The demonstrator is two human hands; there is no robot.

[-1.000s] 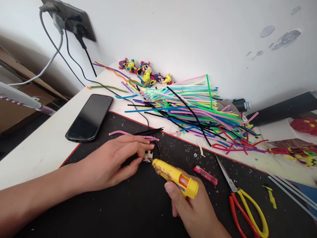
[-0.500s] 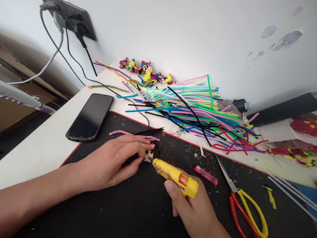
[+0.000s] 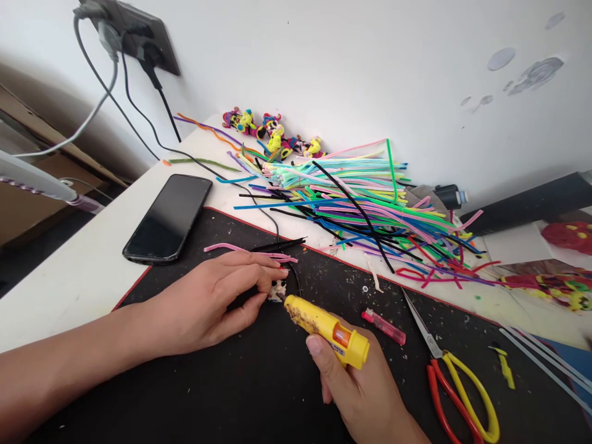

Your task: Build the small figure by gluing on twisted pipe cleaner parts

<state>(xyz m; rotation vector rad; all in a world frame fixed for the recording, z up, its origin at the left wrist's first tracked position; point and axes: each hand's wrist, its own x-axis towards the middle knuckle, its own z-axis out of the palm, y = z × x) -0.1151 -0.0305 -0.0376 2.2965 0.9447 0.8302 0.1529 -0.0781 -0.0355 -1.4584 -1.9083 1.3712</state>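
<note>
My right hand [image 3: 365, 382] is wrapped round a yellow hot glue gun [image 3: 326, 330] with dark smudges on its barrel. The gun's nozzle points up and left, at a small whitish lump [image 3: 278, 290] on the black mat [image 3: 185, 388]. Beside that lump, my left hand [image 3: 226, 299] rests on the mat with its thumb and fingers curled together. What its fingertips pinch, if anything, is hidden. Just beyond the left fingers lie pink pipe cleaners [image 3: 222, 246] and black pipe cleaners [image 3: 282, 245].
A big pile of coloured pipe cleaners [image 3: 351, 203] lies behind the mat, with small pipe-cleaner figures [image 3: 275, 135] by the wall. A phone [image 3: 169, 216] lies on the left. To the right are a pink lighter [image 3: 383, 325], scissors [image 3: 444, 357] and clear glue sticks [image 3: 546, 364].
</note>
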